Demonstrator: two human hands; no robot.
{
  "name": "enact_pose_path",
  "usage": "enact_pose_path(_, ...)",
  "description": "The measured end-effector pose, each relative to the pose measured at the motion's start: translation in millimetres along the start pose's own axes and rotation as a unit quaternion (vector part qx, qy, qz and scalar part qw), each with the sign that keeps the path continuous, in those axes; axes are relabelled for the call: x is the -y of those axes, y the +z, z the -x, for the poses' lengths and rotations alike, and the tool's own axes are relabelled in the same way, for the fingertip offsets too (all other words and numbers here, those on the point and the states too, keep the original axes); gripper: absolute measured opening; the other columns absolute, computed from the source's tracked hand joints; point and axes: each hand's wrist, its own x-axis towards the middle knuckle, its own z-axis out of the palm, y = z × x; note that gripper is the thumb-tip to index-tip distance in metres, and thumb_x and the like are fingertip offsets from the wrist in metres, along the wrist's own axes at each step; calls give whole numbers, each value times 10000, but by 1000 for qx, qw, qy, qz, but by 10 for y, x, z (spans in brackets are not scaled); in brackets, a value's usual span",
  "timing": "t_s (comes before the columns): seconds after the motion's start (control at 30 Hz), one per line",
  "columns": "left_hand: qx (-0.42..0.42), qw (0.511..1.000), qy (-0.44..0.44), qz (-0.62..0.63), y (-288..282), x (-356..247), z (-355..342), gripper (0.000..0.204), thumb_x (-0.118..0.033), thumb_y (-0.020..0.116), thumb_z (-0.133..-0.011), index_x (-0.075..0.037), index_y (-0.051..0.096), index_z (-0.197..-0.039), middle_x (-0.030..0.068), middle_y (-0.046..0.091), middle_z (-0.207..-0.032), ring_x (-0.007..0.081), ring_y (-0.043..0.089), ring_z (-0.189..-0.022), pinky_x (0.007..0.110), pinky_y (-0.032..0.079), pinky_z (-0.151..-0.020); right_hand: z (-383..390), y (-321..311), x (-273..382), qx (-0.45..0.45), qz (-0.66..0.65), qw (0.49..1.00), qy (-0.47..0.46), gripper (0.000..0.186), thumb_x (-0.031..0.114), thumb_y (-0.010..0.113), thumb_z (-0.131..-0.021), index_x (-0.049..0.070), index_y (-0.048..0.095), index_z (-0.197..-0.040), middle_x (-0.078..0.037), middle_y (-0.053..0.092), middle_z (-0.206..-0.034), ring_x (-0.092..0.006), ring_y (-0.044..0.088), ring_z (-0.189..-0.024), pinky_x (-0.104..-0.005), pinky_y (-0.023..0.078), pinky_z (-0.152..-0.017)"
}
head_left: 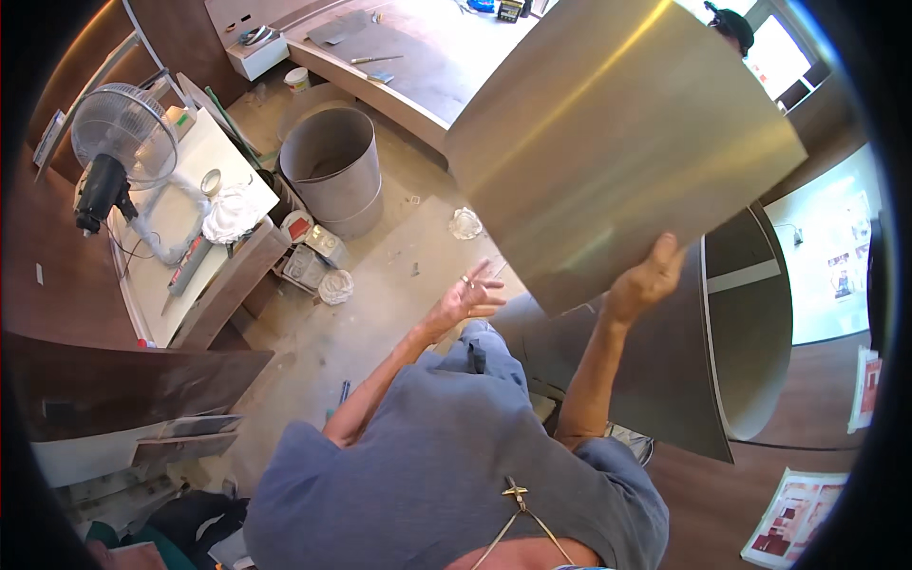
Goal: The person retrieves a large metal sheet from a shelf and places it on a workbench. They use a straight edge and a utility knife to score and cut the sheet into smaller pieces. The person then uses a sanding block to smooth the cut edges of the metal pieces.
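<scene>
A large, slightly curved sheet (608,142) with a brushed, gold-toned metallic surface is raised in front of me, tilted. My right hand (649,280) grips its lower edge, with the thumb on the face toward me and the other fingers hidden behind it. Just left of the sheet's lower corner, my left hand (470,296) is open, fingers spread and a ring on one of them. Nothing is in that hand. Below and right of the raised sheet stands a bigger, dark grey curved panel (655,370), partly covered by my right arm.
A grey open cylinder (332,171) stands on the dusty floor, left of centre. Beyond it runs a low platform (408,100) with tools. At left, a fan (123,142) stands by a cluttered white-topped bench (228,152). A dark cap (733,28) shows behind the sheet.
</scene>
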Motion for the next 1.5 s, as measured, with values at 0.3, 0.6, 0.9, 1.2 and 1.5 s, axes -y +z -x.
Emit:
enact_pose_path(0.3, -186, 938, 113, 269, -631, -210, -987, 499, -268, 608, -1017, -171, 382, -1452, 1, 616, -1187, 157, 606, -1127, 372, 501, -1003, 409, 282, -1487, 172, -167, 922, 303, 372, 284, 483, -1079, 6, 560, -1314, -56, 640, -1112, -129, 601, -973, -288, 503, -841)
enact_pose_path(0.6, -305, 929, 205, 45, -1462, -943, -1798, 449, -93, 597, -1013, -116, 393, -1412, 12, 621, -1183, 133, 605, -1100, 340, 499, -993, 423, 284, -3294, 488, 1, 763, 424, 318, 179, 559, -1037, 42, 591, -1323, -107, 722, -1004, -139, 682, -817, -276, 530, -697)
enact_pose_path(0.9, -342, 923, 169, -55, -2034, -1234, -2034, 445, -121, 573, -1029, -85, 403, -1439, 69, 608, -1299, 196, 601, -1194, 380, 497, -1024, -244, 1128, -3873, 308, 29, 860, 405, 298, 174, 609, -1008, 17, 636, -1260, -116, 724, -1015, -143, 686, -858, -283, 532, -739)
enact_pose_path(1.2, -348, 925, 147, -52, -2961, -1525, -2538, 459, -198, 577, -1041, -78, 455, -1467, 35, 594, -1352, 138, 519, -1259, 321, 338, -1123, -649, 2916, -4671, 308, 74, 891, 324, 466, 260, 635, -1007, -7, 534, -1376, -201, 627, -1289, -261, 640, -1138, -343, 495, -972)
enact_pose_path(1.5, -320, 922, 176, -130, -3914, -2931, -3449, 455, -170, 528, -1057, -31, 429, -1478, 62, 566, -1390, 142, 519, -1264, 312, 370, -1103, -377, 4436, -5238, 331, -54, 828, 450, 365, 318, 695, -975, 35, 666, -1204, -52, 698, -1076, -125, 618, -990, -288, 469, -868)
